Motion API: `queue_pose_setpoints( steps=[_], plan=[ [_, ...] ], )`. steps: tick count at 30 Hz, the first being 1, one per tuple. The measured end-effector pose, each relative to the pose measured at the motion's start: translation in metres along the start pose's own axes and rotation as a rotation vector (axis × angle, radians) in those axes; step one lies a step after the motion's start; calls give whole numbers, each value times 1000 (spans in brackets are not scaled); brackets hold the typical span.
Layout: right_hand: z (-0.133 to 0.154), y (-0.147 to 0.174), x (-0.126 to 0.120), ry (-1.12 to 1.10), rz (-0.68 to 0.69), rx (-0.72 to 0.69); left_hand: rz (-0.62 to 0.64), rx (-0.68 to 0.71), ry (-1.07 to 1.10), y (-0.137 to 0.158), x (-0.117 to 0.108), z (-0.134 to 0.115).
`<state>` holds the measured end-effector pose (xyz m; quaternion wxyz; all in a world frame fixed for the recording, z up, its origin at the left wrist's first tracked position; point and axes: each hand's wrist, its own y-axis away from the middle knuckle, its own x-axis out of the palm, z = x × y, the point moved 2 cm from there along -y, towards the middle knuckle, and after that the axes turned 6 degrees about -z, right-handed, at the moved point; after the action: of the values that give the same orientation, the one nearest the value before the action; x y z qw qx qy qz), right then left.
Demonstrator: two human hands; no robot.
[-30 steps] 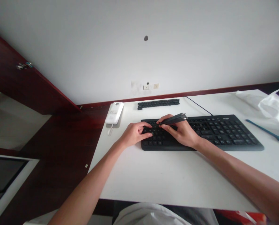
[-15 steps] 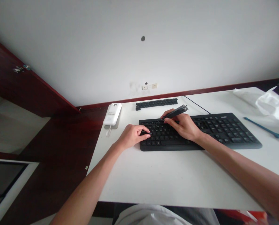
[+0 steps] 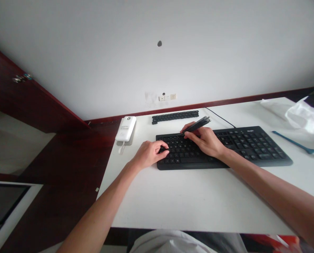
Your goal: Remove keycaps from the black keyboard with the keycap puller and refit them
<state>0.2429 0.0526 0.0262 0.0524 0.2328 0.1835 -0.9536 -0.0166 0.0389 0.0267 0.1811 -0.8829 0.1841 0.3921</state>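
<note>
A black keyboard (image 3: 252, 142) lies on the white table, slightly turned, its cable running back. My right hand (image 3: 208, 140) is closed around a slim black tool (image 3: 199, 124). The tool leans over the upper left keys; its upper end looks grey and split, its exact kind unclear, and its lower tip is thin. My left hand (image 3: 149, 153) rests at the keyboard's left end, fingers curved, thumb and forefinger slightly apart over the keys. Behind the keyboard lies a group of loose black keycaps (image 3: 175, 116) set in rows. Some right-of-middle keyboard spots appear bare of keycaps.
A white power bank (image 3: 126, 128) with a short strap lies at the table's left edge. To the right are a blue pry tool (image 3: 294, 142) and a crumpled white plastic bag (image 3: 304, 117). Wall sockets (image 3: 167, 97) and a dark red door (image 3: 36, 95) are beyond the table.
The view has shifted very slightly. In my right hand the tool's upper end has tilted a little; both hands stay in place on the keyboard.
</note>
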Motion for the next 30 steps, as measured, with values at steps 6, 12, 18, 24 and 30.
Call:
queue_pose_setpoints(
  steps=[6,12,18,24,30],
  plan=[
    [2,0,-1,0,-3,20,-124,-39,2,-2,-6,10],
    [4,0,-1,9,-6,20,-413,-181,-36,-8,-18,37],
    [4,-1,-1,2,-2,10,-467,-303,-169,-13,-18,55],
    [2,-1,0,-6,-3,3,-445,-335,-255,-15,-14,59],
    [4,-1,0,-32,2,19,-444,-331,-275,-15,-15,58]
  ],
)
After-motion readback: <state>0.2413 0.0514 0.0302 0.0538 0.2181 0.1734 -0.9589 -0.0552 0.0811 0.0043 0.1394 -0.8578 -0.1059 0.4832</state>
